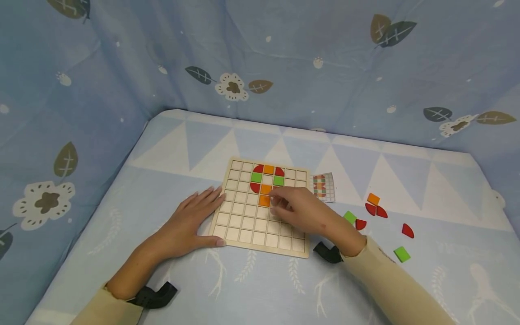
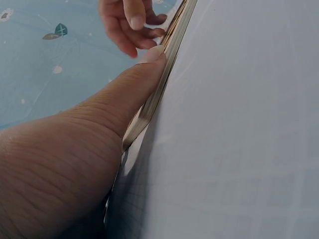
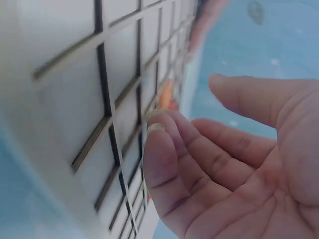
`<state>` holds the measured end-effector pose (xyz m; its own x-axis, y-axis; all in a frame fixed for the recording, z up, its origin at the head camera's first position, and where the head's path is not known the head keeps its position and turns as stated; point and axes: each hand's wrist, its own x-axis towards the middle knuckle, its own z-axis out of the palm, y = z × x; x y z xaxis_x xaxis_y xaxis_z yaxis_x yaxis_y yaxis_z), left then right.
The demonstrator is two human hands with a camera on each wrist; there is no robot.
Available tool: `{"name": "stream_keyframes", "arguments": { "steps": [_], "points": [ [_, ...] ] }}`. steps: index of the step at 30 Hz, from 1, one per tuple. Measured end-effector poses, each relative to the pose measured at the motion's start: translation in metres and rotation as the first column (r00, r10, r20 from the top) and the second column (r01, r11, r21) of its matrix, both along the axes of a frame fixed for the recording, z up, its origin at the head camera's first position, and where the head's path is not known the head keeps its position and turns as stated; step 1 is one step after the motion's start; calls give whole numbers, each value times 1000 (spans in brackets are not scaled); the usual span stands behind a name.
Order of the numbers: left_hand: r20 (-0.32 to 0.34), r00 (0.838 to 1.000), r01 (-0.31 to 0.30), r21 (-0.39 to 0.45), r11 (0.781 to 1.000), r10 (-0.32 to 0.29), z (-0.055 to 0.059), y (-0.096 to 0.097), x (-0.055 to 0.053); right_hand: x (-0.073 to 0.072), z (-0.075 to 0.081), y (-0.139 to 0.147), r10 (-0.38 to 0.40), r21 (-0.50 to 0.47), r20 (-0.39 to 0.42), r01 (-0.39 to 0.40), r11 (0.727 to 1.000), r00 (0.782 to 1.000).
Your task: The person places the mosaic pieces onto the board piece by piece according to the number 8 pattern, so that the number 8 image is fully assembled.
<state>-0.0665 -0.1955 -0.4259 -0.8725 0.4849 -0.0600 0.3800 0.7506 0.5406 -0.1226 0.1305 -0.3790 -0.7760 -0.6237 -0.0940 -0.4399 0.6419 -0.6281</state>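
So my left hand (image 1: pixel 188 225) is laid out flat by the left side of the board (image 1: pixel 245 235), fingers straight, thumb touching the edge near the close corner. Not gripping anything there, just contact.

Right hand (image 1: pixel 300 210) is over the right half of the board, fingers loosely bent, thumb standing off from them. From the right wrist view I've got nothing in it. My fingertips are just beside the lowest orange square (image 1: pixel 264 200), which sits in its own cell right under another orange square (image 1: pixel 266 189).

Further up the board: a top orange square (image 1: pixel 268 169) between two red quarters (image 1: pixel 258 169), then a green square (image 1: pixel 256 177) and another green one (image 1: pixel 278 181) with a bare cell between. There's a red piece (image 1: pixel 255 188) on the left below that; my hand partly covers the spot opposite.

The card (image 1: pixel 323 187) with the printed pattern is just beside the board's right edge. Loose stuff is scattered to the right of my board: an orange tile (image 1: pixel 373 199), four red wedges (image 1: pixel 408 230) and two green tiles (image 1: pixel 401 254), all on the pale blue cloth (image 1: pixel 260 289).
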Motion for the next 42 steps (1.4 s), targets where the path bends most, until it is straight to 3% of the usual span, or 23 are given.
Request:
{"name": "stream_keyframes", "arguments": {
  "steps": [4, 9, 14, 20, 28, 35, 42],
  "points": [
    [6, 1000, -3, 5, 1000, 3, 0, 1, 0, 17, 7, 31, -41, -60, -8, 41, 997, 999],
    [2, 1000, -3, 0, 1000, 3, -2, 0, 0, 34, 12, 80, -158, -61, -62, 154, 986, 986],
    [-1, 1000, 5, -3, 1000, -5, -3, -1, -1, 46, 15, 125, -278, -12, -70, 278, 961, 958],
    [7, 1000, 4, -4, 1000, -4, -2, 0, -1, 53, 8, 163, -377, 129, -98, 387, 913, 921],
    [8, 1000, -2, -17, 1000, 2, -1, 0, 1, 54, -9, 170, -418, 183, -95, 429, 885, 903],
    [27, 1000, -11, -23, 1000, 12, -1, 0, 1, 53, -15, 169, -485, 191, -28, 481, 856, 874],
    [15, 1000, -8, -13, 1000, 9, 0, 1, 1, 52, -16, 173, -496, 184, 9, 486, 854, 868]
  ]
}}
